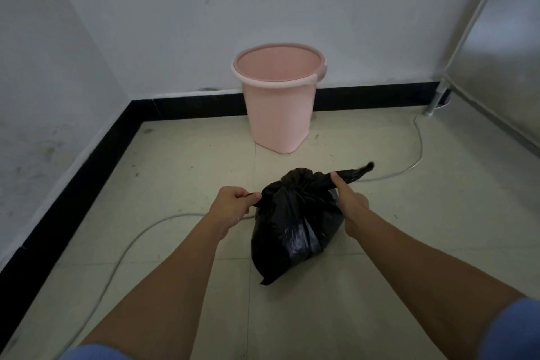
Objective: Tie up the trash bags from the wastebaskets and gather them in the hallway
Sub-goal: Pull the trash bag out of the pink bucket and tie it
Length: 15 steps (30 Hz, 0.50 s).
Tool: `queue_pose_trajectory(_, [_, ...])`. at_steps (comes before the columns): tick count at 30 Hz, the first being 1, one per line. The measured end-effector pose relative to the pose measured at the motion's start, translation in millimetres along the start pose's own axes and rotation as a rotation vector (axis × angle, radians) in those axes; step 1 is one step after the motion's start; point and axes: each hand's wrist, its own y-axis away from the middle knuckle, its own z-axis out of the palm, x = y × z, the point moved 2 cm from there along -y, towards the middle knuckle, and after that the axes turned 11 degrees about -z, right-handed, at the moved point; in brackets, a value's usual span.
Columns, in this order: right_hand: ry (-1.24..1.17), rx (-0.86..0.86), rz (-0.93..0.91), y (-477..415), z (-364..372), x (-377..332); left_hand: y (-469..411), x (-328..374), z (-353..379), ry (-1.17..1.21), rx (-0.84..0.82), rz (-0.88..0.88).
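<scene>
Floor tiles (pixel 181 172) met black skirting (pixel 87 161) behind the far pink wastebasket (pixel 277 114); nearer, left hand (pixel 230 202) and right hand (pixel 350 199) each gripped an end of the trash bag (pixel 295 228)

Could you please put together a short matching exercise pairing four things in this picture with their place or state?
Things:
1. trash bag
2. wastebasket
3. cable
4. right hand

Descriptions:
A. pink, standing against the baseboard
B. grips a twisted tail of plastic
C. black, gathered at the top, resting on the floor
D. pale, curving across the floor

Pairs: 1-C, 2-A, 3-D, 4-B.
</scene>
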Motion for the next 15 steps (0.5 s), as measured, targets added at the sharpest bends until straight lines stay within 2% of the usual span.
queue_pose_trajectory(2, [0.112, -0.023, -0.076, -1, 8, 2, 0, -1, 4, -0.008, -0.022, 0.011])
queue_pose_trajectory(5, [0.32, -0.037, -0.311, -1, 23, -14, 0, 0, 9, 0.017, -0.056, 0.017])
queue_pose_trajectory(8, [0.35, -0.07, -0.596, 0, 37, -30, 0, 2, 9, 0.06, -0.064, -0.002])
queue_pose_trajectory(12, [0.116, -0.237, -0.648, 8, 55, -41, -1, 0, 1, 0.032, 0.0, -0.045])
queue_pose_trajectory(15, [0.165, -0.313, -0.666, 13, 56, -56, -4, -3, -9, -0.026, 0.046, -0.062])
